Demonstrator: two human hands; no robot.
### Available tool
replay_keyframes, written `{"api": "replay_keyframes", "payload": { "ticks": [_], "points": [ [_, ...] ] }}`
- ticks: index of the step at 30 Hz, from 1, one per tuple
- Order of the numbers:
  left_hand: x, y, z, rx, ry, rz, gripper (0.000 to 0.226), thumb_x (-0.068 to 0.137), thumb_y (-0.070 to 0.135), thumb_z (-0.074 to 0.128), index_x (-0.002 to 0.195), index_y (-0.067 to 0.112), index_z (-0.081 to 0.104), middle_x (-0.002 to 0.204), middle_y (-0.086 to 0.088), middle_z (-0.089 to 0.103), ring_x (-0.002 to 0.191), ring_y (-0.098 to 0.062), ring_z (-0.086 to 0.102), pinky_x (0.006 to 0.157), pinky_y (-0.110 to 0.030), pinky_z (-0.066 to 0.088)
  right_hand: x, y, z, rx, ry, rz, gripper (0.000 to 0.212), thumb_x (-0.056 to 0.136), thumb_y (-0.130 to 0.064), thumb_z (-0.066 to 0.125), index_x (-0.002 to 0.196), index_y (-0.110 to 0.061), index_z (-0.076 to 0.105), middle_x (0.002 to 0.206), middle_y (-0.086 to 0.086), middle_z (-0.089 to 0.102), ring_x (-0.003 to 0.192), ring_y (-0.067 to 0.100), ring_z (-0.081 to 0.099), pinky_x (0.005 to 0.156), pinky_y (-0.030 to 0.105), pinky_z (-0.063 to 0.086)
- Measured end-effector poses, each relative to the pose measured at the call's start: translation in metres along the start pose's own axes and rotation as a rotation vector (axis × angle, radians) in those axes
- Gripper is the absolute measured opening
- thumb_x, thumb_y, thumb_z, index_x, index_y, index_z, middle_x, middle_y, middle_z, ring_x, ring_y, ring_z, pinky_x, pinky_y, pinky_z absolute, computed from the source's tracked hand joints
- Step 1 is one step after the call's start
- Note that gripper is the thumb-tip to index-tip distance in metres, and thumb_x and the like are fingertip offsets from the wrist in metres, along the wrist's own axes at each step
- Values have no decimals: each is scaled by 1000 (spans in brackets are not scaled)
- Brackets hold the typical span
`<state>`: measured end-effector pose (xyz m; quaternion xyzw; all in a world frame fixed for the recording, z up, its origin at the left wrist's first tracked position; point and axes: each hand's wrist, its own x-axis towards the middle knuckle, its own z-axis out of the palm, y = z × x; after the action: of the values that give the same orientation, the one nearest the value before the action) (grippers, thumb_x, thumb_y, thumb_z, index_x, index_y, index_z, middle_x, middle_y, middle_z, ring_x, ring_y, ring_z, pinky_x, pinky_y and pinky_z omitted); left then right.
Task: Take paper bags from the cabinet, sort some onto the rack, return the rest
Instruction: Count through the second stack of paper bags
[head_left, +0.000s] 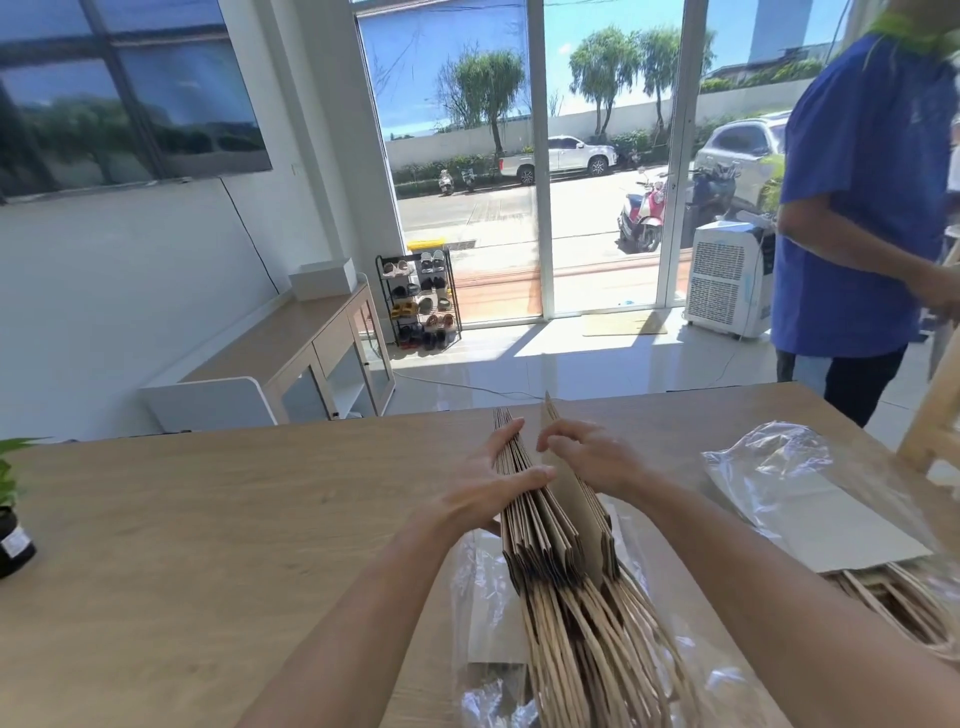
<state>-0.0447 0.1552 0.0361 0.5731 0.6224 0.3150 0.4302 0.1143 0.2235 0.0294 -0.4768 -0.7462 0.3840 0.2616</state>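
A thick stack of flat brown paper bags (558, 530) stands on edge on the wooden table (218, 519), twisted paper handles fanning toward me. My left hand (488, 488) grips the stack's left side, thumb across the top edges. My right hand (592, 457) has its fingers curled over the right-hand bags, parting them from the rest. Under the stack lies an open clear plastic wrapper (483, 597). A second pack of bags in clear plastic (810, 499) lies on the table to the right.
A person in a blue shirt (862, 208) stands at the table's far right by a wooden frame (935, 415). A potted plant (10, 519) sits at the left edge. Beyond are a low cabinet (322, 358), shoe rack (421, 301) and glass doors.
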Motion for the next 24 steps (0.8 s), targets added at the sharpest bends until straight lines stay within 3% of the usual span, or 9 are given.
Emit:
{"api": "replay_keyframes", "payload": {
  "ticks": [3, 5, 12, 16, 24],
  "points": [
    [0, 3, 1, -20, -16, -6, 83, 83, 46, 72, 149, 50, 22, 140, -5, 46, 90, -11, 65, 58, -22, 56, -2, 0, -3, 40, 7, 33, 20, 92, -43, 55, 81, -26, 58, 83, 1, 58, 67, 13, 52, 52, 26, 41],
    [0, 4, 0, -20, -21, 1, 86, 83, 45, 73, 150, 49, 20, 139, -1, 43, 88, -7, 62, 56, -19, 55, -1, 1, -6, 53, 2, 45, 28, 86, -47, 64, 78, -22, 55, 75, -1, 51, 64, 11, 47, 51, 25, 39],
    [-2, 10, 1, 11, -36, 5, 92, 80, 47, 75, 151, 50, 17, 155, -2, 31, 88, -4, 57, 61, -21, 55, 1, 6, -13, 50, -4, 76, 37, 75, -51, 73, 77, -21, 52, 75, -3, 50, 67, 13, 48, 50, 24, 38],
    [-1, 11, 2, 8, -52, 2, 93, 78, 48, 76, 150, 51, 17, 158, -1, 26, 100, -13, 54, 68, -27, 57, -2, 6, -16, 71, -9, 71, 41, 74, -54, 73, 76, -20, 49, 76, -1, 49, 66, 13, 46, 53, 26, 37],
    [4, 13, 8, 31, -66, 3, 92, 80, 48, 74, 151, 50, 15, 157, -1, 28, 101, -13, 51, 63, -23, 54, -4, 7, -21, 72, -37, 103, 40, 77, -51, 72, 79, -20, 47, 76, 1, 47, 65, 14, 44, 49, 24, 36]
  ]
}}
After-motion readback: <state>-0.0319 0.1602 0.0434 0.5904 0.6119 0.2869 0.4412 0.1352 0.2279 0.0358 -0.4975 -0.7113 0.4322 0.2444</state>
